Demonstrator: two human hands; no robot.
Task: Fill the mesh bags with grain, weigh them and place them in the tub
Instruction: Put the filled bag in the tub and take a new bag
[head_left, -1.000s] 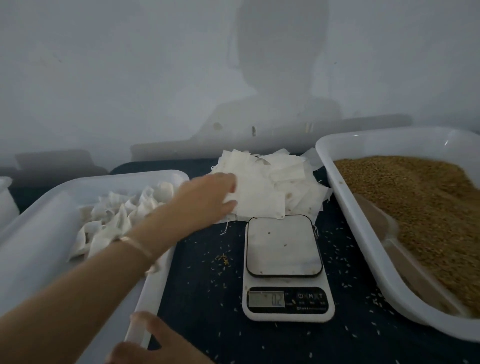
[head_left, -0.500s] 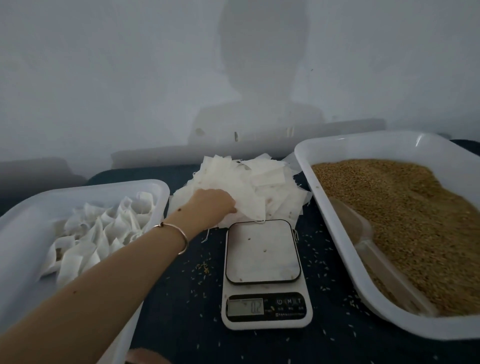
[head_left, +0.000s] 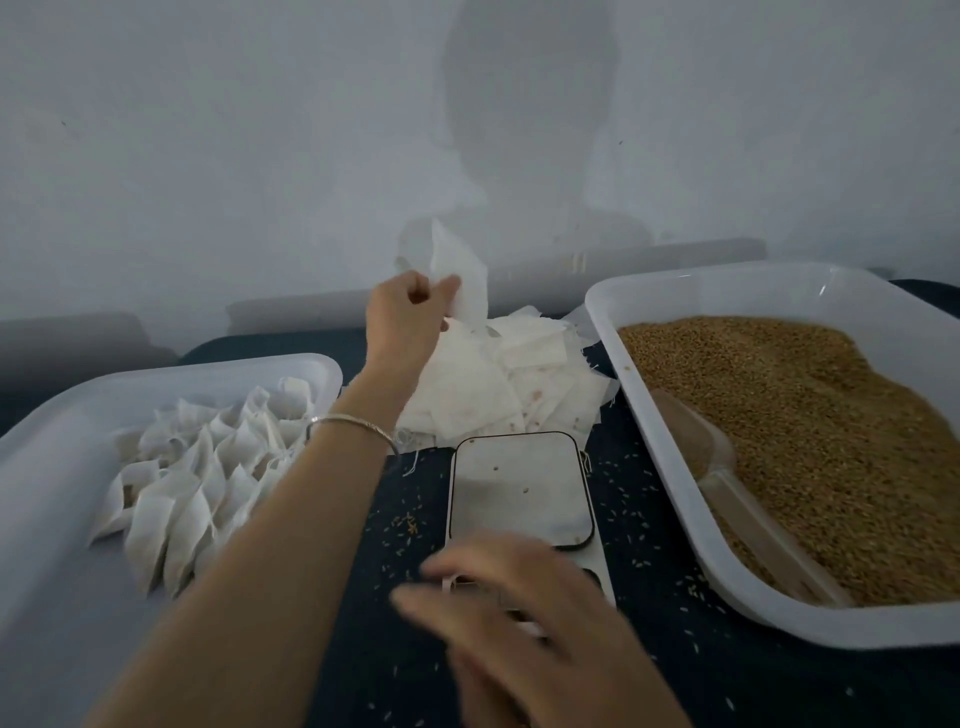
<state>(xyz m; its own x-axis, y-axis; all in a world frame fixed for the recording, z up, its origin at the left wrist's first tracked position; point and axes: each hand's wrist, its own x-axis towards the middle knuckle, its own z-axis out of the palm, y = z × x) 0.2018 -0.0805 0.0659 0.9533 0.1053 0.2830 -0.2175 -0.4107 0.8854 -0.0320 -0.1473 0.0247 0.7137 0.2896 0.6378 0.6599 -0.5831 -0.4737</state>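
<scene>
My left hand (head_left: 405, 317) is raised above the pile of empty white mesh bags (head_left: 514, 384) at the back centre, pinching one empty mesh bag (head_left: 460, 280) that hangs in the air. My right hand (head_left: 514, 613), blurred and with fingers spread, hovers over the display end of the white kitchen scale (head_left: 519, 488) and hides its readout. The scale's platform carries only a few stray grains. A white tub (head_left: 291, 366) on the left holds several filled bags (head_left: 208, 467). A bigger white tub (head_left: 675, 452) on the right is heaped with brown grain (head_left: 810, 431).
A clear plastic scoop (head_left: 737, 499) lies in the grain against the right tub's near wall. Loose grains are scattered on the dark table (head_left: 405, 525) around the scale. A pale wall stands close behind everything.
My left hand has lifted off the pile with one empty bag pinched in it. My right hand has come up from the bottom edge to over the scale's front.
</scene>
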